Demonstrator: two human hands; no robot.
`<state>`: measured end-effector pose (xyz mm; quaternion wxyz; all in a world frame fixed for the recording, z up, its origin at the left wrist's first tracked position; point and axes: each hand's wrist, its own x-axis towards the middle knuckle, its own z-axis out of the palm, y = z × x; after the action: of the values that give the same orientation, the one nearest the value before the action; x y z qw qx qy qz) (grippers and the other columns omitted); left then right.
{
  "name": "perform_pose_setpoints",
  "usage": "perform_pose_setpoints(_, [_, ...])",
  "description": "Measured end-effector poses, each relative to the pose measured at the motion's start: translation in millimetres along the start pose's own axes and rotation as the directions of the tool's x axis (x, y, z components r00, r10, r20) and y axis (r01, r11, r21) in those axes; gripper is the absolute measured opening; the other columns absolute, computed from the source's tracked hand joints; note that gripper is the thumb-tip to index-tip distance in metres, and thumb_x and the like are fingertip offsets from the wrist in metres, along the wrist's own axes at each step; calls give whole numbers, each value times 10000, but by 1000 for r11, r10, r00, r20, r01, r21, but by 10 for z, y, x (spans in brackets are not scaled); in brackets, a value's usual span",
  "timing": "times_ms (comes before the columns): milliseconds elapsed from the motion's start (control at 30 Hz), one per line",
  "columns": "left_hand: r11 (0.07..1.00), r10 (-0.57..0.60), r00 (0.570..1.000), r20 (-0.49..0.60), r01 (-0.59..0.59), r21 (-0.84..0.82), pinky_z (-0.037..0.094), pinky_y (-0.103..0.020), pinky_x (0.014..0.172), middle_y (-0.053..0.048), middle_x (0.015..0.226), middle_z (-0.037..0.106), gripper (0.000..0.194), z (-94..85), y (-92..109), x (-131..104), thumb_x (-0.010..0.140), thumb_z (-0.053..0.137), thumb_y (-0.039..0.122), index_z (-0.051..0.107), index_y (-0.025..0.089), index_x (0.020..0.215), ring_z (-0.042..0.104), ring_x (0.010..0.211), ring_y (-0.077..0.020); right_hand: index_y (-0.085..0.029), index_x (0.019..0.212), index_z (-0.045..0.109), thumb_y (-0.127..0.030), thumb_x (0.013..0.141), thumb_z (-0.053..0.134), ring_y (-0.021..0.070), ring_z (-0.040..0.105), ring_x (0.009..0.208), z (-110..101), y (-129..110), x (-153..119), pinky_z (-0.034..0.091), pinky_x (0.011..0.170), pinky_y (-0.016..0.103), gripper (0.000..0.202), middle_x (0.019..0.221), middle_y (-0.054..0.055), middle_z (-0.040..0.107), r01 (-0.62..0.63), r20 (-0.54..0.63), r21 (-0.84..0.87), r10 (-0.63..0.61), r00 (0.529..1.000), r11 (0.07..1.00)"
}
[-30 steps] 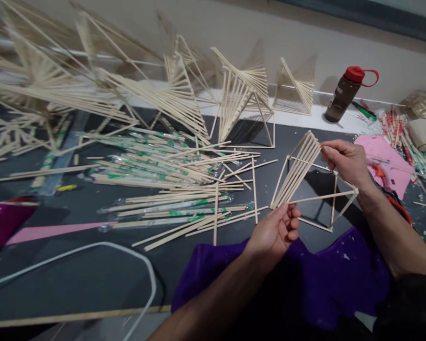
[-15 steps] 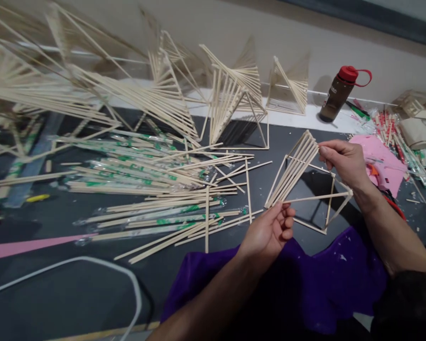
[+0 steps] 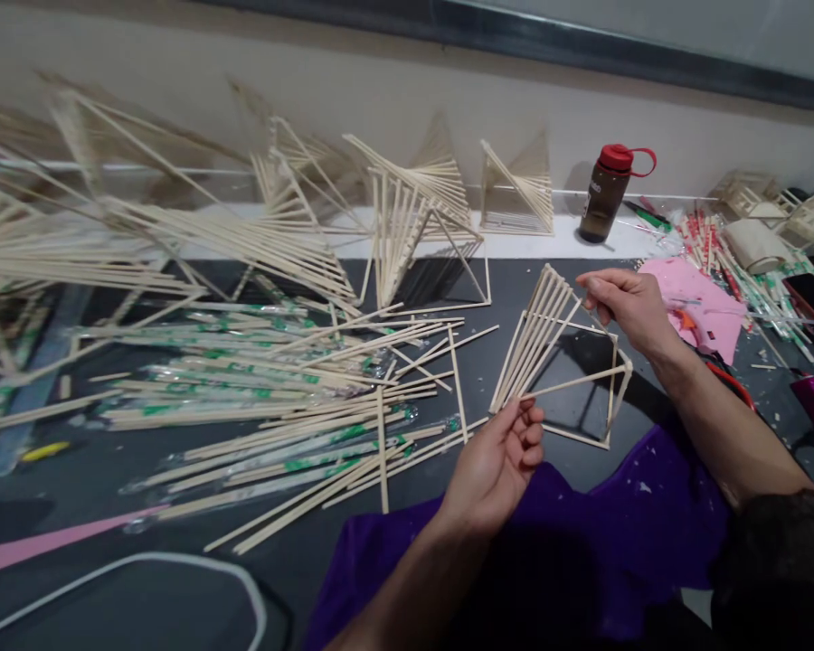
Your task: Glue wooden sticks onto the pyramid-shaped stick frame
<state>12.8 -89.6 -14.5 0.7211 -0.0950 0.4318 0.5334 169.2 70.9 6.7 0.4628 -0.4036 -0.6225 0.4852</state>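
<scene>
A small open frame [image 3: 576, 384] built of thin wooden chopsticks stands on the dark table before me, with a slanted row of chopsticks [image 3: 533, 334] along its left side. My left hand [image 3: 495, 466] pinches the lower ends of that row between thumb and fingers, at the frame's near left corner. Beside the row's upper end, my right hand [image 3: 628, 307] is closed in a pinch. The nearest chopstick's tip lies close by its fingertips; whether they touch, or what they hold, I cannot make out.
Loose and plastic-wrapped chopsticks [image 3: 298, 407] cover the table to the left. Behind them stand several twisted chopstick structures [image 3: 421, 217] along the wall. A red-capped bottle [image 3: 603, 194] is at the back; a pink glue gun-like object [image 3: 698, 303] and purple cloth [image 3: 624, 515] lie nearby.
My view has tilted up a little and turned right. The right hand has drawn slightly away from the row's upper end, while my left hand keeps its pinch at the lower corner.
</scene>
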Motion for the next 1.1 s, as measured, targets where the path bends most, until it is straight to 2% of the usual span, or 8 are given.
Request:
perform_pose_setpoints(333, [999,31,999,16,-31,25,354,-118,348,-19,649,580,322,6,7,3,1029,347,147,577,87,812,502,444,-42,-145,799,741,-328,755,668,33,453,407,-256,-330,-70,343,419,192,202,569,-46,614,163,-98,-142,-177,979,976])
perform_pose_setpoints(500, [999,25,1000,12,-25,47,353,-101,343,-10,640,561,344,47,27,-11,1028,315,128,577,94,808,468,422,-30,-157,782,743,-325,782,660,41,476,429,-818,-571,-325,353,435,195,188,597,-32,623,173,-197,-251,-225,954,953])
perform_pose_setpoints(633, [999,16,1000,-6,-16,51,353,-97,340,-8,637,552,358,90,26,-22,1028,306,130,575,104,794,459,424,-31,-142,783,745,-322,764,661,56,452,421,-1395,-452,-601,333,437,208,199,578,-20,621,15,-343,-394,-162,925,919])
perform_pose_setpoints(700, [998,24,1000,-13,-23,52,347,-92,342,-4,634,550,361,111,20,-30,1030,295,127,574,104,802,452,424,-28,-130,790,749,-318,788,628,78,483,451,-1621,-298,-733,361,477,226,224,599,5,645,-126,-379,-554,-114,918,823])
perform_pose_setpoints(800, [998,35,999,-22,-34,56,339,-85,343,7,620,539,367,134,13,-41,1034,276,127,565,103,809,446,419,-22,-125,834,774,-253,837,557,142,626,660,-1813,-64,-875,412,623,255,252,780,68,739,-262,-318,-825,-28,948,501])
perform_pose_setpoints(867, [998,41,999,-19,-40,57,342,-85,344,9,617,537,371,137,12,-44,1036,267,127,559,103,808,451,415,-22,-138,924,786,-239,869,521,175,670,845,-1849,46,-899,416,717,258,289,955,81,765,-297,-302,-892,39,952,342])
perform_pose_setpoints(967, [997,47,999,6,-47,57,355,-86,350,6,626,543,371,130,11,-43,1036,265,127,558,104,811,464,417,-23,-178,1058,772,-327,904,496,195,667,978,-1804,137,-810,407,741,257,350,1099,73,750,-380,-352,-894,152,924,237])
perform_pose_setpoints(1100, [997,50,999,-5,-50,54,349,-85,351,8,628,535,374,123,1,-35,1037,266,132,558,105,805,460,420,-22,-181,977,785,-454,819,577,244,670,914,-1685,179,-557,388,650,281,378,1005,108,758,-450,-391,-876,289,874,176])
